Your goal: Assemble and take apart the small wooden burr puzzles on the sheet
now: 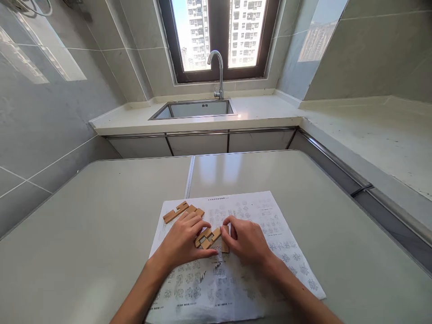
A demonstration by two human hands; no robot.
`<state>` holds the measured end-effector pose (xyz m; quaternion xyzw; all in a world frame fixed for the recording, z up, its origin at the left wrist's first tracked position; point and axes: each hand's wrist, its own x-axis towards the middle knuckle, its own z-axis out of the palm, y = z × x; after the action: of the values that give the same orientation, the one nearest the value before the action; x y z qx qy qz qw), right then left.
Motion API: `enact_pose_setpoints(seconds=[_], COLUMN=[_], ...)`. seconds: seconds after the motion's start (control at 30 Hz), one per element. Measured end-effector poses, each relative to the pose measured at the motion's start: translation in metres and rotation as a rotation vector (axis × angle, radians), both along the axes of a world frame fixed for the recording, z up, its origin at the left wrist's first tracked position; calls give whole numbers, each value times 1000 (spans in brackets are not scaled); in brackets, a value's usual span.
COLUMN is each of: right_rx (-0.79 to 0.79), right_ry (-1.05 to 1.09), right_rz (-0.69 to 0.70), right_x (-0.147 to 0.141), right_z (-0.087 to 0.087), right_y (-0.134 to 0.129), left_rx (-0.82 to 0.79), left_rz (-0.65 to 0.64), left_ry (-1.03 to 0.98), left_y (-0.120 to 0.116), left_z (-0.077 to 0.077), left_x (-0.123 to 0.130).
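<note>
Notched wooden puzzle pieces [205, 244], fitted together with a small square gap among them, lie between the thumb and fingers of my left hand [182, 238]. My right hand [246, 238] pinches a plain-looking wooden puzzle piece [225, 246] just right of them, its lower end over the paper. Whether that piece touches the joined ones is unclear. Beyond my left hand, a long notched wooden piece [176, 212] and other wooden pieces [199, 211] rest at the upper left of the printed sheet [280, 256], partly hidden by my fingers.
The sheet, covered with small line drawings, lies on a pale table [101, 225] with a seam [190, 175]. Past the table's far edge stands a white counter [263, 108] with a sink [202, 108] and faucet [219, 74] below a window. Another counter [381, 130] runs along the right.
</note>
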<state>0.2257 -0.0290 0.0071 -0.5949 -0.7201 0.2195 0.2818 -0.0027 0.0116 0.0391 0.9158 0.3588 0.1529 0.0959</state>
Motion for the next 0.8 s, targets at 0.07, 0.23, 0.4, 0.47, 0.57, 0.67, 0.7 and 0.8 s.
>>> enact_pose_setpoints(seconds=[0.07, 0.23, 0.4, 0.47, 0.57, 0.67, 0.7, 0.8], right_rx=[-5, -15, -18, -23, -27, -21, -19, -17], right_ry=[9, 27, 32, 39, 40, 43, 46, 50], right_rz=[-3, -52, -118, -131, -139, -140, -141, -147], right_x=[0, 0, -1, -1, -1, -1, -1, -1], right_z=[0, -1, 0, 1, 1, 0, -1, -2], right_y=[0, 0, 1, 2, 2, 2, 2, 2], left_rx=[-26, -102, -156, -168, -172, -164, -164, -154], left_rz=[4, -30, -91, -98, -82, -56, -50, -24], left_ry=[2, -15, -33, -37, -20, -3, -1, -5], left_y=[-2, -7, -9, -8, -6, -4, -4, -1], left_z=[-1, 1, 5, 6, 8, 10, 11, 11], left_x=[1, 5, 7, 7, 6, 4, 3, -2])
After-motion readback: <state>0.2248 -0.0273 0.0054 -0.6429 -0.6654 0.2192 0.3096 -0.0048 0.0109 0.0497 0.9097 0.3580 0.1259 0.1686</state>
